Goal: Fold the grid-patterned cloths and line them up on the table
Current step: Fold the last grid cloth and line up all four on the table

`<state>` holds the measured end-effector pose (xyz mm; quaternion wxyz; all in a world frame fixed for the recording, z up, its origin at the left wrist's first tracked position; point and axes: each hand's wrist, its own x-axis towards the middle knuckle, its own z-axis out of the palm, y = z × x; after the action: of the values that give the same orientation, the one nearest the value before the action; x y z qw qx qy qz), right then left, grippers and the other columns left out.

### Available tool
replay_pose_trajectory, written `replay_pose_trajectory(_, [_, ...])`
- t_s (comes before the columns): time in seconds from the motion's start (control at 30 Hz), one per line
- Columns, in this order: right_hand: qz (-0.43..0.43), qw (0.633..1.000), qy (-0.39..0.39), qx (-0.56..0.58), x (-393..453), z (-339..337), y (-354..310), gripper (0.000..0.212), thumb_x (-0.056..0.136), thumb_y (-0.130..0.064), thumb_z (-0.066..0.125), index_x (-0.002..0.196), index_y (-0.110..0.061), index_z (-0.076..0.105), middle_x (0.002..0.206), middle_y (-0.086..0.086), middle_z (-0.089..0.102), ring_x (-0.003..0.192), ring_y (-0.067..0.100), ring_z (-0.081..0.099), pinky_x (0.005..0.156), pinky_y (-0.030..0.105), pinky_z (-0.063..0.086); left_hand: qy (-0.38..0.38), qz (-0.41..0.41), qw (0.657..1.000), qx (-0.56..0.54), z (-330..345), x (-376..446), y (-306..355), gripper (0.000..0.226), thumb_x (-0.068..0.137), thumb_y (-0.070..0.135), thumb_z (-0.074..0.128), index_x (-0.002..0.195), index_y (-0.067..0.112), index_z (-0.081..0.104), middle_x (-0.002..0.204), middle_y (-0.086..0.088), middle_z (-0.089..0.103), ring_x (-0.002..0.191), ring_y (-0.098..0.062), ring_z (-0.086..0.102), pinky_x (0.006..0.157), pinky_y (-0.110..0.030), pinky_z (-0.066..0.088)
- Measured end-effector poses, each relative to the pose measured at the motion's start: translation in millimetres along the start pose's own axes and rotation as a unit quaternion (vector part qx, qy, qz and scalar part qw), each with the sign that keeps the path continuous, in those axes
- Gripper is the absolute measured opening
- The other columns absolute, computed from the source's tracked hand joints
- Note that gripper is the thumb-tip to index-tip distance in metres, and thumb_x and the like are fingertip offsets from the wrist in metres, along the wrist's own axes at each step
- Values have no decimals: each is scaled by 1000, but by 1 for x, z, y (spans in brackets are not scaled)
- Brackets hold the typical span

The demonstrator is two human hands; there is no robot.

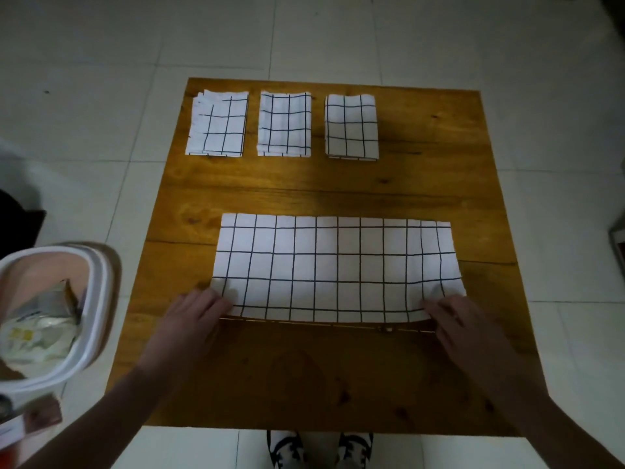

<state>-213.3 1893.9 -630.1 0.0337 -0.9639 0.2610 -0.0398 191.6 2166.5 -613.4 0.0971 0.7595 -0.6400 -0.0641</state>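
Feet: two patterned slippers [321, 448] on pale floor tiles [338, 35], just below the near edge of the wooden table [304, 374].
Left hand: the left hand [198, 311] lies on the near left corner of the wide cloth [338, 265], fingers bent over its edge; it looks like a pinch on the corner, though the dim light makes the thumb hard to read.
Right hand: the right hand [449, 314] mirrors it at the near right corner, fingers curled onto the fabric, apparently gripping that corner.
Cloth in hand: a grid-patterned strip lying flat on the middle of the table, long axis running left to right, near edge between the two hands, far edge free.
Key relation: the cloth stretches away from the fingers toward the far side, one hand at each end of the long axis, neither nearer than the other; a next fold would likely bring one short end across to the other.
Bin: a white-rimmed bin [98, 299] with crumpled wrappers stands on the floor beside the table's near left.
Far row: three folded cloths, left [218, 125], middle [284, 125] and right [351, 126], lie side by side along the far edge, apart from one another, with bare wood to their right.
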Motion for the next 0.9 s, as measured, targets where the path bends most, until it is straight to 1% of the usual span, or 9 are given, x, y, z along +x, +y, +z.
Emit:
replay_pose_trajectory(0.1, [19, 999, 27, -7, -20, 7, -4, 50, 78, -12, 83, 126, -10, 68, 114, 13, 58, 103, 24, 52, 78, 39, 57, -38, -12, 999, -4, 2, -5, 5, 83, 45, 0, 98, 117, 20, 61, 110, -3, 61, 101, -14, 46, 81, -34, 46])
replay_pose_trajectory(0.2, [42, 999, 17, 23, -37, 10, -6, 34, 92, -19, 56, 126, -14, 61, 113, 10, 55, 96, 26, 62, 76, 33, 55, -40, -6, 999, -19, 11, -14, 6, 68, 61, 13, 95, 120, 22, 61, 114, -3, 58, 104, -17, 48, 85, -37, 44])
replay_pose_trajectory(0.27, [55, 998, 10, 40, -47, 11, -7, 33, 94, -24, 47, 125, -18, 58, 113, 9, 56, 92, 25, 65, 75, 26, 51, -19, 20, 1000, -13, 15, -20, 7, 31, 97, 38, 63, 124, 23, 58, 117, -1, 54, 105, -18, 49, 87, -37, 45])
replay_pose_trajectory(0.33, [66, 997, -2, 46, -55, 13, -6, 34, 95, -28, 42, 124, -20, 57, 115, 8, 56, 92, 24, 66, 71, 26, 54, -25, 21, 999, -15, 18, -25, 8, 52, 110, 48, 16, 127, 23, 58, 119, 0, 53, 109, -18, 50, 90, -38, 49])
replay_pose_trajectory(0.37, [71, 996, -5, 48, -57, 14, -5, 34, 95, -29, 42, 124, -20, 58, 115, 8, 57, 92, 24, 66, 69, 28, 57, -32, 21, 999, -9, 19, -27, 9, 60, 110, 48, 7, 128, 22, 58, 120, 1, 54, 111, -18, 51, 92, -39, 50])
replay_pose_trajectory(0.57, [109, 993, 8, 48, -44, 4, -16, 41, 97, -34, 45, 116, -10, 72, 108, 10, 62, 90, 26, 65, 77, 31, 49, -26, -18, 999, -22, 24, -28, 23, 60, 108, 54, 14, 128, 18, 58, 120, -3, 60, 112, -20, 53, 93, -45, 53])
replay_pose_trajectory(0.73, [142, 985, 41, 91, -8, -6, -62, 45, 101, -30, 40, 136, -9, 61, 130, 16, 64, 116, 31, 64, 96, 43, 53, -19, -18, 998, -55, 38, -11, 77, 58, 109, 46, 25, 152, 14, 46, 154, -8, 48, 144, -27, 42, 117, -42, 34])
replay_pose_trajectory(0.8, [98, 990, 8, 96, 8, -6, -90, 49, 105, -34, 36, 148, -14, 51, 150, 11, 54, 138, 26, 52, 112, 43, 44, -37, -3, 998, -47, 50, -2, 101, 60, 110, 45, 25, 160, 14, 34, 167, -10, 33, 156, -26, 26, 122, -45, 25])
replay_pose_trajectory(0.9, [41, 995, -48, 83, 18, 7, -118, 56, 112, -43, 23, 162, -21, 27, 171, 1, 20, 159, 19, 15, 127, 40, 17, -64, -9, 997, -29, 64, 5, 123, 63, 111, 48, 24, 164, 15, 24, 173, -8, 17, 160, -26, 13, 124, -49, 20])
